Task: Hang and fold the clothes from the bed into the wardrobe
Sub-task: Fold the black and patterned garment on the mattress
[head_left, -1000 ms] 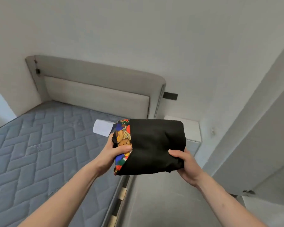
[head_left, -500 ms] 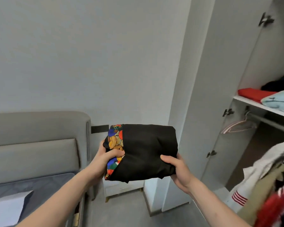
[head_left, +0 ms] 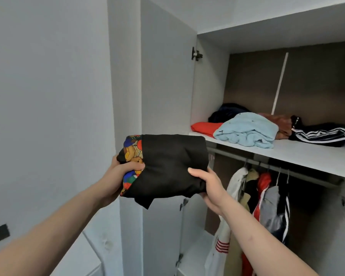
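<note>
A folded black garment [head_left: 171, 166] with a bright cartoon-print lining showing at its left end is held up in front of the open wardrobe [head_left: 167, 76], a little below and to the left of the shelf [head_left: 287, 154]. The left hand [head_left: 120, 174] grips the printed end, thumb on top and fingers curled under; the right hand [head_left: 209, 184] holds the lower right corner the same way, thumb [head_left: 195, 171] pressed on the cloth.

Much of the task looks done. Several folded pieces already lie on the shelf: a red one [head_left: 205, 127], a light blue one [head_left: 247, 130], a dark one behind them [head_left: 225, 112], a brown one [head_left: 277, 119] and black striped trousers [head_left: 323, 134]. Below, jackets and tops [head_left: 267, 196] hang on the rail [head_left: 267, 165].

This bundle is folded but not yet put down; the bare front of the shelf seems the likely spot. The bed is out of view, so whether more clothes wait there cannot be told.
</note>
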